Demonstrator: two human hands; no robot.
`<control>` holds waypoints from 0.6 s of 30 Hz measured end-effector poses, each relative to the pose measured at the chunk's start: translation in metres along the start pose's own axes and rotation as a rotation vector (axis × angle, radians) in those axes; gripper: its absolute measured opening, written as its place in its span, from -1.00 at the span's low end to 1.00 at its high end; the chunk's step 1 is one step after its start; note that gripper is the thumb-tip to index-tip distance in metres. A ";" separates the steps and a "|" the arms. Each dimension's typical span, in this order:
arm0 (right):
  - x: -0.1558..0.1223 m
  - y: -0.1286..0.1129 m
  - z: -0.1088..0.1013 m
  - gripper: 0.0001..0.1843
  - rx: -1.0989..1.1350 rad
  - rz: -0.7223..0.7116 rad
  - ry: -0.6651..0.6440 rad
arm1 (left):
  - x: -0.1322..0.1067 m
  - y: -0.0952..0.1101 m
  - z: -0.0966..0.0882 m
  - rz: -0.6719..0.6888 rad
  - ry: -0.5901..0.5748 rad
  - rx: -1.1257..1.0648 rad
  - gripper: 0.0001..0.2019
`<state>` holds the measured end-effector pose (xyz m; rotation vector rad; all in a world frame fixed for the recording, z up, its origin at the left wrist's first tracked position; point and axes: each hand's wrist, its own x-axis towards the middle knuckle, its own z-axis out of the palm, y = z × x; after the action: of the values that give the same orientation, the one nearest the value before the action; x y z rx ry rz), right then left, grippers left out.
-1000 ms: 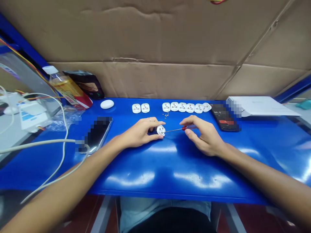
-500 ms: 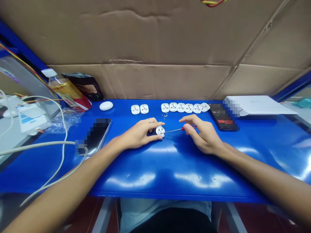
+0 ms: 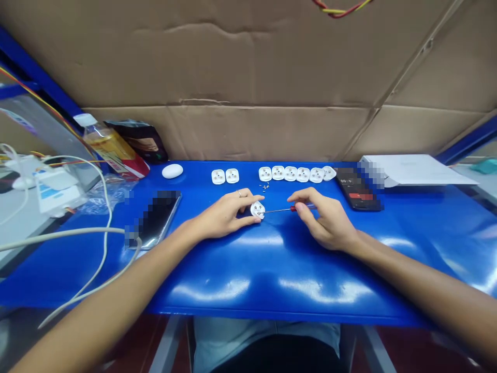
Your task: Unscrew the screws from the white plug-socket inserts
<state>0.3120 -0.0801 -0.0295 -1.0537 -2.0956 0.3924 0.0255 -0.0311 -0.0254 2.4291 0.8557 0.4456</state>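
While I steer this from afar, what's in hand?
Left hand [image 3: 223, 215] grips a white plug body [image 3: 257, 210] against the blue bench [image 3: 272, 305]. Right hand [image 3: 326, 220], apart from it, pinches a red-handled screwdriver [image 3: 297, 209], tip at the plug's face.
Anything else close by?
Small screws [image 3: 264, 186] lie just beyond, beneath a row of white plug bodies [image 3: 291, 173].

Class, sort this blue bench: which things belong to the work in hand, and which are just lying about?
Part of the work:
left hand; white round plastic plug part; right hand; red-handled steel screwdriver; matching white plug parts; tiny metal screws

Lying about:
black smartphone; white oval object; plastic bottle; white cable
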 end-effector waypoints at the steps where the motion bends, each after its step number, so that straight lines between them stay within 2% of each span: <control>1: 0.000 0.000 0.000 -0.81 0.004 -0.021 0.004 | 0.000 -0.001 0.000 0.001 0.001 -0.001 -0.45; 4: -0.001 0.000 0.000 -0.80 -0.008 -0.024 0.009 | -0.001 -0.001 0.001 0.004 -0.001 -0.003 -0.45; 9: 0.000 0.001 0.001 -0.84 -0.023 0.065 0.007 | -0.001 -0.001 0.000 0.002 -0.008 0.010 -0.46; 15: -0.001 0.001 0.001 -0.80 0.009 -0.001 0.016 | -0.001 -0.002 0.001 0.007 -0.005 0.009 -0.46; 18: 0.000 0.001 0.000 -0.81 -0.014 0.034 0.000 | -0.001 -0.001 0.001 0.002 -0.003 0.009 -0.46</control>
<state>0.3127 -0.0798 -0.0297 -1.0982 -2.0857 0.3955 0.0249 -0.0310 -0.0266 2.4390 0.8557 0.4402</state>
